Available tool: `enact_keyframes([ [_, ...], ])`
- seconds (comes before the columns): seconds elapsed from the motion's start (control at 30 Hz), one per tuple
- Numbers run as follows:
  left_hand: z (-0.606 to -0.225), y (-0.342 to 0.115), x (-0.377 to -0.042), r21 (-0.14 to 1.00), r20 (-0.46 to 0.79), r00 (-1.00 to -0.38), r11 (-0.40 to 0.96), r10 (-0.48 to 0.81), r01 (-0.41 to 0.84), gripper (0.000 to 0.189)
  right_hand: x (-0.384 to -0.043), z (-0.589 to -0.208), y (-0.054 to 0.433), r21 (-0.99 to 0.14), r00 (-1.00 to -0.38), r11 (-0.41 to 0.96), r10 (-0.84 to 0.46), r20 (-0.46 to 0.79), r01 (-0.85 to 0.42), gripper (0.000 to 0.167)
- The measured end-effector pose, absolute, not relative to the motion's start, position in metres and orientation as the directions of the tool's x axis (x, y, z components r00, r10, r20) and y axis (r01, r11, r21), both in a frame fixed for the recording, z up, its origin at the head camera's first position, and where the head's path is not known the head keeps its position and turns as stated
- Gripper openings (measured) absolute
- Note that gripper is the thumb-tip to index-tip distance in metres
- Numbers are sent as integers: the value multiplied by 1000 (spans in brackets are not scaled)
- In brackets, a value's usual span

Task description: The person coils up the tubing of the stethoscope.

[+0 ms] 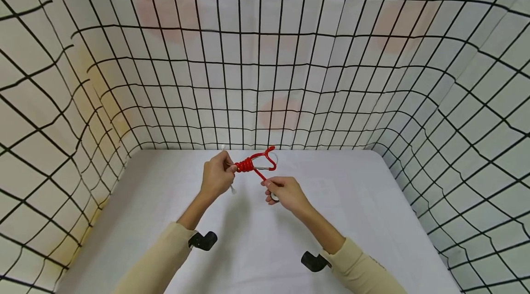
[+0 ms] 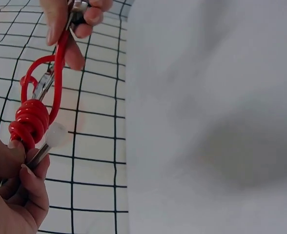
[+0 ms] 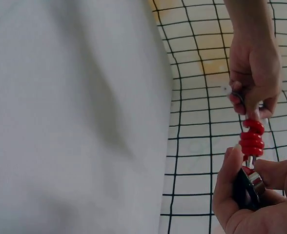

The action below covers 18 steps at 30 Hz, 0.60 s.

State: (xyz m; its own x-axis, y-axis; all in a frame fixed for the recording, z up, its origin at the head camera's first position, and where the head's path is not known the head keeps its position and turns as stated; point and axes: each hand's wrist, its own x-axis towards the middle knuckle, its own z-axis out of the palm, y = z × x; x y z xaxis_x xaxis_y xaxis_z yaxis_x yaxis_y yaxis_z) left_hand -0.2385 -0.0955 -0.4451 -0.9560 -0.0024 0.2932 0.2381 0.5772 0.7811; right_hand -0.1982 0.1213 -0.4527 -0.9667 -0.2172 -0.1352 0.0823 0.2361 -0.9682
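Note:
In the head view, my left hand [image 1: 217, 173] pinches one end of a metal piece wrapped with red cord [image 1: 245, 165]. The cord forms several tight coils close to my fingertips, with a loose loop beyond them. A white ball tip [image 2: 56, 134] on a short metal rod [image 2: 38, 157] sticks out between the left fingers. Shiny metal [image 2: 43, 85] shows inside the loop. My right hand [image 1: 287, 193] pinches the cord's straight length, right of and nearer than the coils. A round black and silver piece [image 3: 248, 189] lies within the right hand's fingers.
Below the hands is a white-covered table [image 1: 331, 220]. Black grid netting [image 1: 290, 73] rises behind it and along both sides, with pale cloth beyond. A black wrist camera [image 1: 203, 241] sits at the left sleeve, and another black camera [image 1: 314, 262] at the right sleeve.

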Motion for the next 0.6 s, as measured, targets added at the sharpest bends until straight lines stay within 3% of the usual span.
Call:
enact_keyframes([
  [0.3,-454,-96,-235,746,302,-953,612,39,262,13,-199,-450,123,-915,-996,394,-68,61,-83,11],
  [0.6,-453,-90,-230,751,303,-952,606,38,263,13,-201,-436,129,-970,-996,243,-72,-48,29,18],
])
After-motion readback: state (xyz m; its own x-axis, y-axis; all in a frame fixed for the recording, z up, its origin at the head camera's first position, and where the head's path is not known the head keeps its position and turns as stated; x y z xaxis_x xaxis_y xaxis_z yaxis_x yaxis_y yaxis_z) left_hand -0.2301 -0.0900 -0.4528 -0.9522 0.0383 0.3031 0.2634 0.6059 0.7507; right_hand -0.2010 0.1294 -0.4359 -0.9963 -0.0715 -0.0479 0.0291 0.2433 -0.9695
